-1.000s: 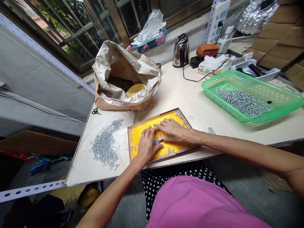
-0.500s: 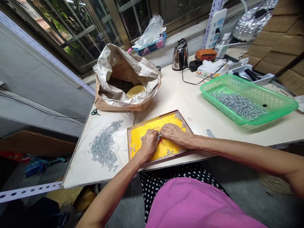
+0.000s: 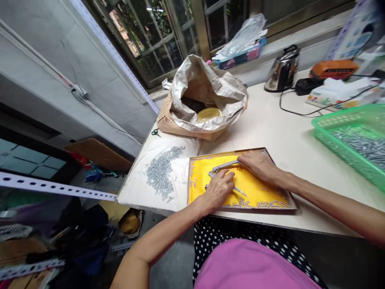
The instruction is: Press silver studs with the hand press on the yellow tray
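Observation:
A plier-like grey metal tool (image 3: 226, 165) lies over the yellow bottom of a shallow tray (image 3: 293, 206), its two long arms spread apart. My left hand (image 3: 219, 188) is curled over its lower arm, whose pointed end sticks out past the fingers. My right hand (image 3: 260, 164) has its fingertips closed on the far end of the upper arm. The middle of the tool is partly hidden by my left hand. Small metal pins (image 3: 272, 204) lie along the tray's edges. Left of the tray, a heap of the same sort of pins (image 3: 161, 174) rests on white cloth.
Behind the tray stands an open sack (image 3: 192, 124) holding dark material and a yellow dish (image 3: 209, 114). A green basket (image 3: 345, 150) of metal pieces sits at the right. Farther back are a steel kettle (image 3: 278, 74) and an orange device (image 3: 333, 69). Small scissors (image 3: 155, 132) lie at the left edge.
My hands, close together over the tool before, have moved apart, and the tool's arms now show spread open. The view has turned left, so everything sits farther right.

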Available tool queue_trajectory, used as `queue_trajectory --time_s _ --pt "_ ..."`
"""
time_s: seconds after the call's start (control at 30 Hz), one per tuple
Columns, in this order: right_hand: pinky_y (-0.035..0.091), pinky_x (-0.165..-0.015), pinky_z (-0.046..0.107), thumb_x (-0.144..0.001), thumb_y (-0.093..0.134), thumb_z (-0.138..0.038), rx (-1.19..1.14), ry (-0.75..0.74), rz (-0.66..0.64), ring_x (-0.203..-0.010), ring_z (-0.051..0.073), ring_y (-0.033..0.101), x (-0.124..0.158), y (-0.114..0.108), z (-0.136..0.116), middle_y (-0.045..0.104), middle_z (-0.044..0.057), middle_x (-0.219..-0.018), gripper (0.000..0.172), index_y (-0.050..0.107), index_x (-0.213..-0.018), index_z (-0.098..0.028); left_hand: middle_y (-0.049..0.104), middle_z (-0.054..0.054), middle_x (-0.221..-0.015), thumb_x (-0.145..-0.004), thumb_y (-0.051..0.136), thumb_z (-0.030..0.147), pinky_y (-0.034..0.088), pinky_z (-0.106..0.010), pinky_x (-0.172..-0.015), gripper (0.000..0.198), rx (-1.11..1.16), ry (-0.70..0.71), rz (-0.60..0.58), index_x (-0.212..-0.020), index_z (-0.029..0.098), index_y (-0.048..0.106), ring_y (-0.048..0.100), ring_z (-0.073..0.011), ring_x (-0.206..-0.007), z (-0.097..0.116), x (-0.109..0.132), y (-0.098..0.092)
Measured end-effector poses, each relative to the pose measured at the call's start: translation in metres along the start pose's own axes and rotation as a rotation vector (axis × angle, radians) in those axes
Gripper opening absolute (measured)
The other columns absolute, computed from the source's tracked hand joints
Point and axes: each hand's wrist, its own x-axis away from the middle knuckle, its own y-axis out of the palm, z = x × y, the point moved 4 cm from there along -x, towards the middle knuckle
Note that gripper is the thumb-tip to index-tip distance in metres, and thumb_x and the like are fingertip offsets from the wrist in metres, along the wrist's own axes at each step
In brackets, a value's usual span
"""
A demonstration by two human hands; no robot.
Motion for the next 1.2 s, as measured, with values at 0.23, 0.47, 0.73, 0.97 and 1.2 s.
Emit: queue_trajectory --time_s 0.23,0.47,0.73,0.97,1.2 --pt "0.034 -0.077 0.034 -0.104 0.029 -0.035 -0.072 -0.075 0.067 -0.085 0.022 0.054 0.004 -0.009 0.006 0.064 0.007 -0.09 0.035 0.057 -0.089 -0.021 0.061 -0.011 -0.124 -0.096 0.053 0.025 0.05 -0.039 -0.098 0.019 0.007 -0.226 0.225 -0.106 0.02 0.068 0.056 -0.0234 -0.114 -0.037 0.051 -0.041" --pt "0.036 -0.076 0.035 -0.104 0.025 -0.047 -0.227 -0.079 0.034 -0.077 0.021 0.051 0.02 0.001 0.013 0.061 0.006 -0.083 0.043 0.054 -0.084 -0.022 0.062 -0.011 -0.1 -0.097 0.048 0.029 0.047 -0.035 -0.083 0.027 -0.218 -0.926 0.034 -0.094 0.015 0.071 0.055 -0.0265 -0.104 -0.137 0.141 -0.037" --pt "0.037 -0.076 0.034 -0.104 0.027 -0.047 -0.212 -0.084 0.138 -0.078 0.022 0.05 0.027 -0.015 0.023 0.061 0.007 -0.084 0.042 0.055 -0.086 -0.022 0.066 -0.01 -0.096 -0.092 0.047 0.023 0.045 -0.033 -0.086 0.024 -0.104 -0.871 0.056 -0.087 0.016 0.07 0.06 -0.024 -0.101 -0.143 0.139 -0.035" --pt "0.033 -0.075 0.033 -0.105 0.028 -0.041 -0.053 -0.101 0.191 -0.079 0.021 0.049 0.033 -0.03 0.014 0.062 0.007 -0.084 0.042 0.06 -0.087 -0.02 0.074 -0.004 -0.08 -0.077 0.066 0.039 0.051 -0.025 -0.067 0.023 0.769 -0.828 0.192 -0.083 0.017 0.072 0.066 -0.0168 -0.07 -0.077 0.076 -0.034" --pt "0.028 -0.078 0.035 -0.104 0.038 -0.035 0.209 -0.152 0.261 -0.078 0.02 0.046 0.032 -0.067 -0.017 0.064 0.005 -0.08 0.034 0.062 -0.086 -0.019 0.075 -0.006 -0.076 -0.075 0.071 0.037 0.052 -0.025 -0.066 0.022 0.889 -0.826 0.122 -0.076 0.015 0.074 0.068 -0.017 -0.069 -0.045 0.051 -0.009"
